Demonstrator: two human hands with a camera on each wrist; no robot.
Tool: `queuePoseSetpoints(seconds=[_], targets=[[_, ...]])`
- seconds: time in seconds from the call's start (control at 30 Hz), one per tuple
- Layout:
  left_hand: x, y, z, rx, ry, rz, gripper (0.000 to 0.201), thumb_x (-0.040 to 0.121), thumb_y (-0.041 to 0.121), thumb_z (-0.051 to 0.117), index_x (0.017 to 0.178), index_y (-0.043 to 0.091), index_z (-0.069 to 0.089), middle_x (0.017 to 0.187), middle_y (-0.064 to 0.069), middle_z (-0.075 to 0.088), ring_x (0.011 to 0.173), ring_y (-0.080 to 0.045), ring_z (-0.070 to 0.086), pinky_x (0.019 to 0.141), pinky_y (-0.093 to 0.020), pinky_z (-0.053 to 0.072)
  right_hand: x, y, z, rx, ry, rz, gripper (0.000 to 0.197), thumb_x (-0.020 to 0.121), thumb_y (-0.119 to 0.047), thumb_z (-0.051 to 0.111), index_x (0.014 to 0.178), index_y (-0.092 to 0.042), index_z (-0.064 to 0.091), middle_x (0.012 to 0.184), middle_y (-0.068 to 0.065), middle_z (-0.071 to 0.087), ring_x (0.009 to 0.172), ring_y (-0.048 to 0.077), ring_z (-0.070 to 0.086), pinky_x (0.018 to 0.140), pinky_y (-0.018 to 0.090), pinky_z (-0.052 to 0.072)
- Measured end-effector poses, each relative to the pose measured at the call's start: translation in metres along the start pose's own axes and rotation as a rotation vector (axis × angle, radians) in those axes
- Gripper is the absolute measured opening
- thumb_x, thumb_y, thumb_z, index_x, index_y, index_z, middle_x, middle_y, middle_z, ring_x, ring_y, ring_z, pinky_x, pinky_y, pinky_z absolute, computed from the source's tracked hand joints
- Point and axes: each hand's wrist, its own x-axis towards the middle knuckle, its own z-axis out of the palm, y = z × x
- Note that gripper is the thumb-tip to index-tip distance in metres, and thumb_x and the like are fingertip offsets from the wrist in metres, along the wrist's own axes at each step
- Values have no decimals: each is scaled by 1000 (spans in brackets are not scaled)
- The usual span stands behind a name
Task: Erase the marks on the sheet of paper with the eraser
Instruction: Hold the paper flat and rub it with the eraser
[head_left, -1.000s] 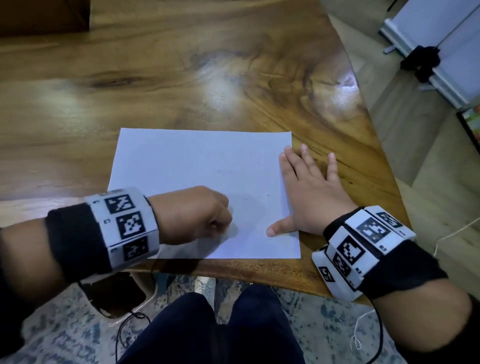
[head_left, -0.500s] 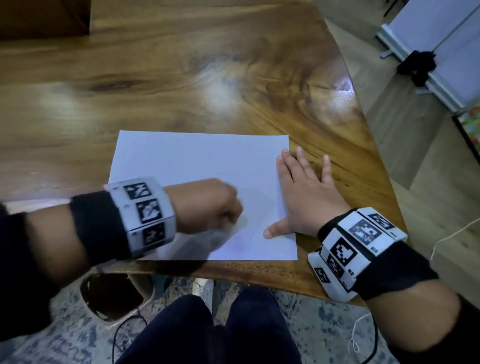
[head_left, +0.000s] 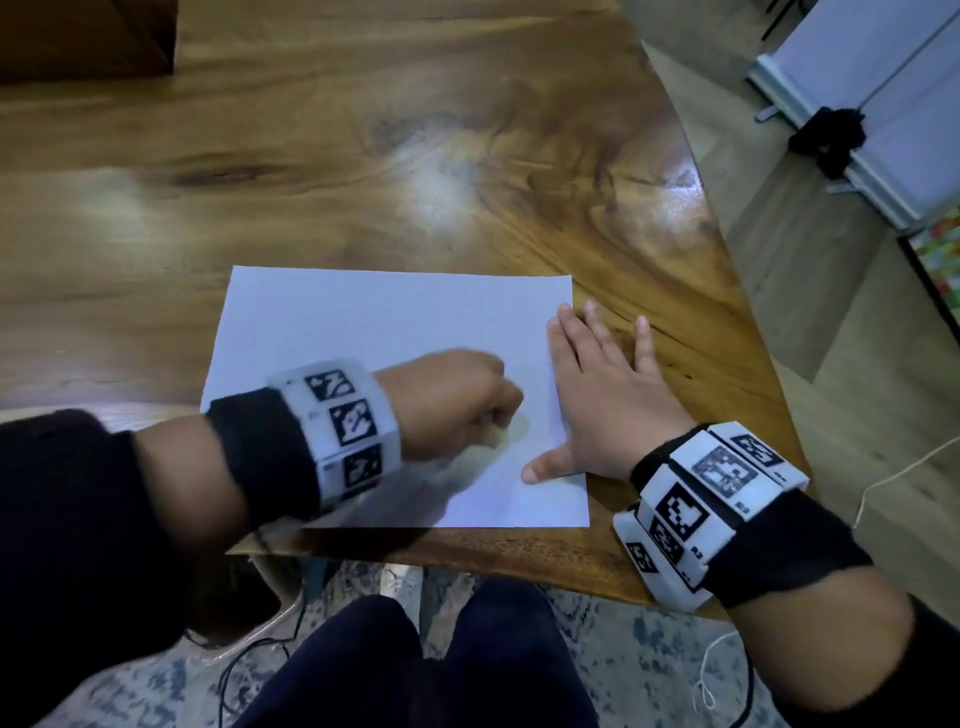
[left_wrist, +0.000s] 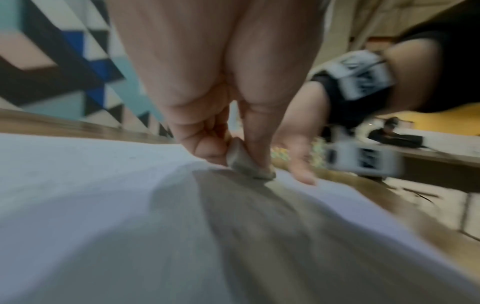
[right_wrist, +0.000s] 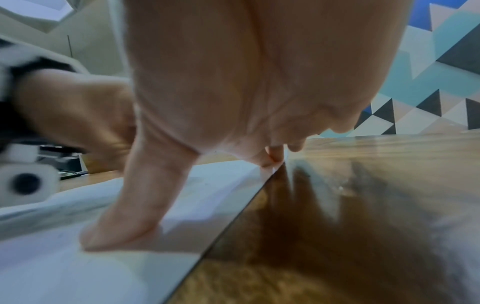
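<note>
White sheet of paper (head_left: 395, 332) lies near the wooden desk (head_left: 363, 156) front edge. Left hand (head_left: 449, 402) pinches a grey eraser (left_wrist: 242, 162), pressed to the sheet. Right hand (head_left: 602, 400), fingers flat & spread, pins the right edge. Risk: w/ hard rubbing, paper buckles or tears.

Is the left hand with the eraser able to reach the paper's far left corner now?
Probably yes: the left hand pinches the eraser, and the bare paper toward that corner looks unobstructed.
</note>
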Motion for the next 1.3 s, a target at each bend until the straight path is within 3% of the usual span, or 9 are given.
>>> queuePoseSetpoints(seconds=[0.13,0.3,0.5,0.7,0.83,0.9,1.03,1.2,1.3], targets=[[1,0,3,-26,43,-18,6,80,17,61,80,11,61,87,-8,57,79,-24,54,72,-33,45,1,0,-1,-13,-9,-2,139,60,-80,58,145,-6,-24,154,6,-29,139,22,-32,110,57,-19],[-24,-5,8,-45,-193,32,10,79,10,58,84,15,65,92,-5,59,77,-17,50,72,-28,44,1,1,1,8,6,0,140,58,-80,59,145,-8,-23,154,4,-29,139,22,-32,109,56,-20],[3,-3,2,3,77,-24,5,80,17,60,81,12,60,85,-3,52,80,-25,55,72,-35,46,1,2,2,31,7,1,141,57,-79,61,146,-9,-23,154,2,-29,138,21,-34,110,56,-19],[-10,-4,-5,50,-242,-14,10,79,14,60,86,18,64,92,-1,62,81,-18,54,69,-24,39,1,2,1,34,9,4,141,56,-80,61,146,-10,-23,154,2,-29,138,21,-34,110,57,-19],[24,-10,-35,-29,117,-183,9,75,18,66,84,14,66,76,3,57,74,-15,51,54,-20,32,1,2,2,26,10,3,141,57,-81,60,145,-9,-23,154,2,-30,138,22,-34,110,57,-19],[42,-13,-44,-33,276,-303,13,76,18,65,87,11,65,75,2,55,76,-19,52,59,-23,35,1,2,2,18,11,4,141,56,-81,60,145,-9,-23,154,2,-29,138,22,-34,110,57,-19],[48,-6,-32,-71,242,-290,8,78,16,62,83,10,63,69,5,51,73,-15,45,57,-18,31,2,2,2,23,18,2,141,56,-81,60,146,-10,-23,154,2,-29,138,21,-33,110,57,-18],[26,9,-8,-38,-47,-88,7,78,20,64,82,15,64,80,1,61,74,-14,51,66,-20,32,2,2,2,45,11,0,141,56,-80,61,145,-11,-24,154,0,-30,138,21,-33,110,57,-18],[41,6,-23,-24,97,-166,12,78,19,63,88,13,65,81,-1,60,84,-21,57,68,-21,33,1,3,2,50,9,-1,141,56,-80,61,146,-11,-24,153,0,-31,138,20,-34,111,57,-18]])
